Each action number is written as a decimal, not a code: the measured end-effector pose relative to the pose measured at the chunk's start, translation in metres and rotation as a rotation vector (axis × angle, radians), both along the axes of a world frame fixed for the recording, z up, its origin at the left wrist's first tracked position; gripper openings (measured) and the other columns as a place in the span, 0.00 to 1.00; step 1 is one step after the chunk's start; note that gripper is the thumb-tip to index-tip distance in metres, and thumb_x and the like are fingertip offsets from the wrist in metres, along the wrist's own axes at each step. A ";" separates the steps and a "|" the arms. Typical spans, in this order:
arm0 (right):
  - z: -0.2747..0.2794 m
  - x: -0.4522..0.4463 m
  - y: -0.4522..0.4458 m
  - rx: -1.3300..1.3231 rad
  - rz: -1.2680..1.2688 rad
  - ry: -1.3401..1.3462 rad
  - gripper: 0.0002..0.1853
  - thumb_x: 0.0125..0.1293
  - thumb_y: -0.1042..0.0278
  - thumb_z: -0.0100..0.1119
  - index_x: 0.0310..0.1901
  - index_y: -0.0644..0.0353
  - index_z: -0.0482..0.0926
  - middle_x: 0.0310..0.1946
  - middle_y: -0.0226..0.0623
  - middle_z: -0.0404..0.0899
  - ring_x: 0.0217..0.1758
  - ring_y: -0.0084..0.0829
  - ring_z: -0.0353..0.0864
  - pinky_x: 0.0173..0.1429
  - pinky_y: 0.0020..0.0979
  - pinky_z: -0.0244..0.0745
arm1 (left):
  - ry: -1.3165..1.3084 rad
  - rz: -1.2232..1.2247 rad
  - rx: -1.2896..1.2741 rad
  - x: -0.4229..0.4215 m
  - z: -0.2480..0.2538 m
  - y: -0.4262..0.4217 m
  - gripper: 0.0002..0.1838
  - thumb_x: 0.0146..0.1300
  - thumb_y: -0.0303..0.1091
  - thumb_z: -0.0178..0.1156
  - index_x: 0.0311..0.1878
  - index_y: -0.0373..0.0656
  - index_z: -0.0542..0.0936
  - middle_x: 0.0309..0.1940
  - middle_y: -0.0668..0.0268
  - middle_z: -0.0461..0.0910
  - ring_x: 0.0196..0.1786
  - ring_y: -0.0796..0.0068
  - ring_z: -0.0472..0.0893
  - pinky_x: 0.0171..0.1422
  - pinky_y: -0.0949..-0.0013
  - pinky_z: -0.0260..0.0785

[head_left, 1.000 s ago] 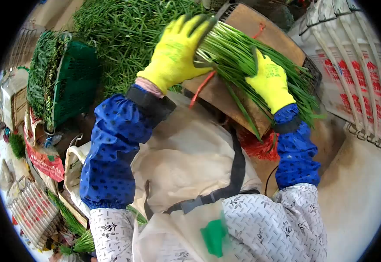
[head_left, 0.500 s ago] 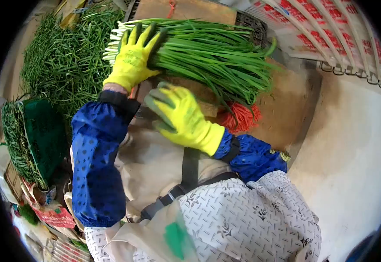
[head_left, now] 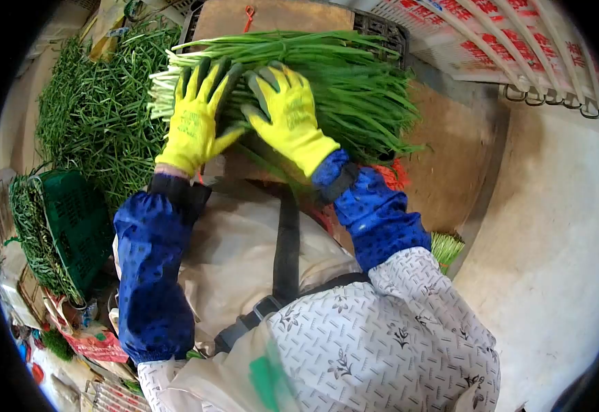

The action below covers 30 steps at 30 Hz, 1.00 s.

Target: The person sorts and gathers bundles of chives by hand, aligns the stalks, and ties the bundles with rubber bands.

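Observation:
A thick pile of long green chives lies across the board, pale stem ends to the left and leaf tips to the right. My left hand, in a yellow glove with dark fingertips, rests on the chives near the pale ends, fingers spread. Just right of it, my right hand lies on the leaves in a matching glove, its fingers apart. The undersides of both hands are hidden. Below the pile, a bunch of orange-red ties partly shows beside my right sleeve.
Loose cut greens are heaped at the left. A green crate stands tilted below them. The wooden board extends right toward a white surface. Another chive bunch sits by my right elbow. Red-printed white sheeting is at upper right.
My right hand has moved up from below the pile onto the chives beside my left hand. The leaves have shifted slightly left, and the chive bunch by my right elbow shows more.

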State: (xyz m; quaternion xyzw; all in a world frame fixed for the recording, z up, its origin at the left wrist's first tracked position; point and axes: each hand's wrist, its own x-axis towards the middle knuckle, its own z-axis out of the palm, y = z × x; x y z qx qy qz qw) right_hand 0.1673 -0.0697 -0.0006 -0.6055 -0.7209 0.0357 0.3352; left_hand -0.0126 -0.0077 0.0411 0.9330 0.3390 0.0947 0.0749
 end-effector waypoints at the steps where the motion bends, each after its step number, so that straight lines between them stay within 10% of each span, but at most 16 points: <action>1: 0.010 0.000 0.006 -0.009 0.001 0.070 0.27 0.54 0.52 0.62 0.54 0.56 0.76 0.56 0.43 0.71 0.62 0.49 0.65 0.65 0.48 0.59 | 0.048 0.025 0.020 0.000 -0.010 0.003 0.51 0.44 0.51 0.69 0.73 0.49 0.58 0.73 0.60 0.55 0.75 0.50 0.52 0.77 0.46 0.40; 6: 0.050 -0.013 -0.024 0.102 0.073 0.205 0.24 0.52 0.62 0.63 0.52 0.56 0.76 0.55 0.41 0.71 0.61 0.47 0.65 0.63 0.49 0.61 | 0.043 0.156 0.031 0.004 -0.023 -0.005 0.54 0.44 0.48 0.71 0.75 0.61 0.54 0.74 0.62 0.53 0.73 0.46 0.53 0.76 0.43 0.41; 13: 0.032 -0.021 -0.068 -0.297 0.294 0.272 0.19 0.52 0.63 0.62 0.47 0.55 0.78 0.48 0.42 0.76 0.53 0.45 0.74 0.56 0.43 0.70 | 0.201 0.122 0.007 0.002 0.003 -0.008 0.49 0.50 0.56 0.67 0.74 0.56 0.56 0.74 0.61 0.54 0.74 0.46 0.52 0.76 0.43 0.42; 22: 0.047 -0.005 -0.040 -0.451 0.248 0.287 0.17 0.59 0.64 0.59 0.50 0.57 0.79 0.46 0.46 0.80 0.51 0.51 0.77 0.55 0.42 0.73 | 0.045 0.272 -0.117 -0.083 0.101 -0.064 0.41 0.44 0.39 0.70 0.66 0.47 0.69 0.63 0.55 0.68 0.67 0.47 0.65 0.71 0.48 0.56; 27: 0.087 -0.027 -0.010 -0.701 0.231 0.587 0.23 0.63 0.73 0.57 0.60 0.65 0.72 0.52 0.43 0.78 0.51 0.30 0.76 0.59 0.31 0.69 | -0.211 0.576 -0.126 -0.144 0.153 -0.166 0.30 0.47 0.38 0.68 0.57 0.42 0.76 0.53 0.54 0.76 0.60 0.51 0.72 0.65 0.50 0.63; 30: 0.078 -0.006 0.011 -0.531 0.350 0.109 0.27 0.67 0.64 0.57 0.64 0.68 0.67 0.61 0.51 0.72 0.62 0.42 0.72 0.64 0.35 0.67 | -0.358 0.848 0.055 -0.169 0.170 -0.256 0.25 0.48 0.37 0.67 0.53 0.44 0.77 0.49 0.57 0.76 0.57 0.53 0.73 0.64 0.51 0.64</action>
